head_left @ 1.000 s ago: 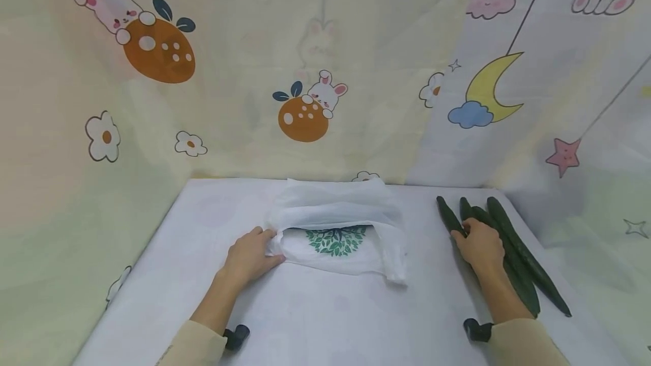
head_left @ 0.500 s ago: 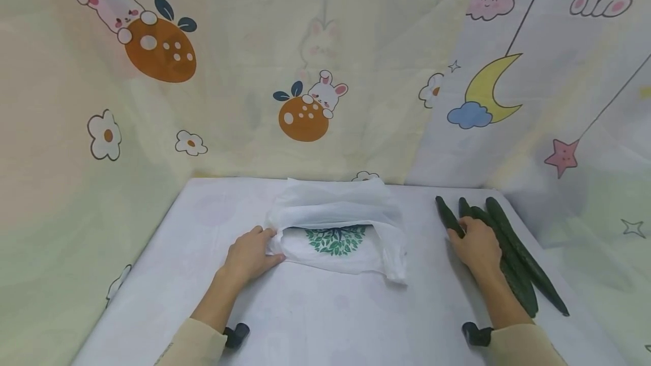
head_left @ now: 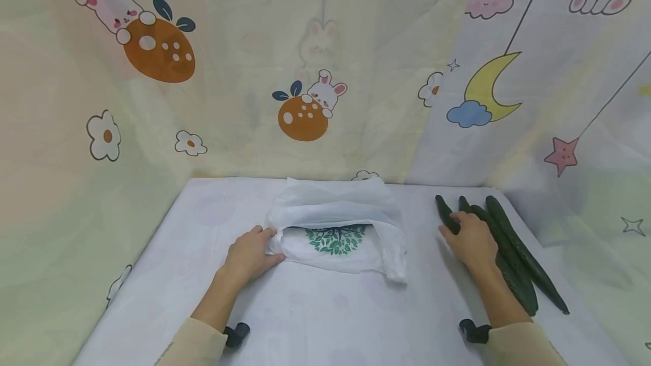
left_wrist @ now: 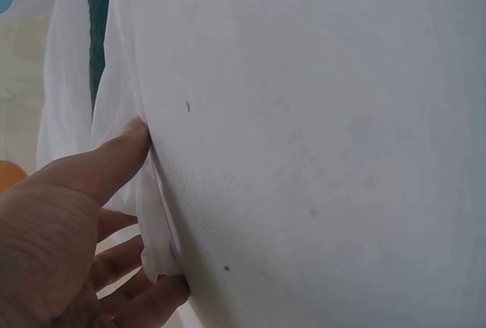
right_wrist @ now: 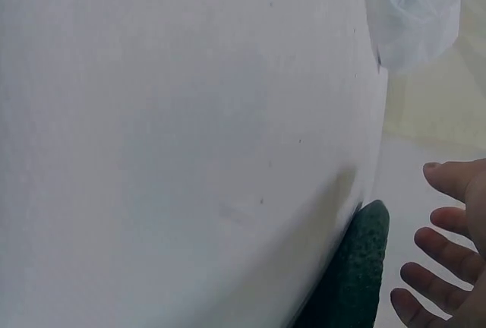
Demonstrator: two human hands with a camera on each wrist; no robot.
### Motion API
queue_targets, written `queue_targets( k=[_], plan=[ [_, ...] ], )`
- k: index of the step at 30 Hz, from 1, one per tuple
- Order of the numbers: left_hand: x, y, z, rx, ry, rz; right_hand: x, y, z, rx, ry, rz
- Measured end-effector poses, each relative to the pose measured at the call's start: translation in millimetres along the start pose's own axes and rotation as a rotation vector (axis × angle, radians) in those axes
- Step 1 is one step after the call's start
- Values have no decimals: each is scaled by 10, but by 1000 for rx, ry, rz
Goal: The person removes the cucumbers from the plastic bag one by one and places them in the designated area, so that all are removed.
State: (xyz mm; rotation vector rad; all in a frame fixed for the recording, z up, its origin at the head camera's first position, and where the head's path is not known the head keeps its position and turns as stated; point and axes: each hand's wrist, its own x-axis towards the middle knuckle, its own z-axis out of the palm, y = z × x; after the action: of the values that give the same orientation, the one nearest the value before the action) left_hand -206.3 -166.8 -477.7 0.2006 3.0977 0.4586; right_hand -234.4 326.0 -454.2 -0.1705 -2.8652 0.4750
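Touching the bag (head_left: 333, 208), the left hand (head_left: 249, 256) has its thumb and fingers apart. The right hand (head_left: 472, 243), fingers spread wide, is over the cucumbers (head_left: 524, 249).

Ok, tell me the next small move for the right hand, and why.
Probably the right hand should close its fingers round the leftmost cucumber. The head view shows that hand right at it, but in the right wrist view the fingers are spread and grip nothing. The left hand is busy at the white bag.
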Motion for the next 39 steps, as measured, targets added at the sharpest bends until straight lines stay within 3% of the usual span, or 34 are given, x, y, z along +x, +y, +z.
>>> queue_targets(
  k=[21, 39],
  plan=[
    [-23, -1, 4, -17, 6, -9, -59, -368, -12, 98, -34, -47],
    [-30, 12, -18, -6, 5, -4, -112, -731, 57, 261, -39, -139]
  ],
)
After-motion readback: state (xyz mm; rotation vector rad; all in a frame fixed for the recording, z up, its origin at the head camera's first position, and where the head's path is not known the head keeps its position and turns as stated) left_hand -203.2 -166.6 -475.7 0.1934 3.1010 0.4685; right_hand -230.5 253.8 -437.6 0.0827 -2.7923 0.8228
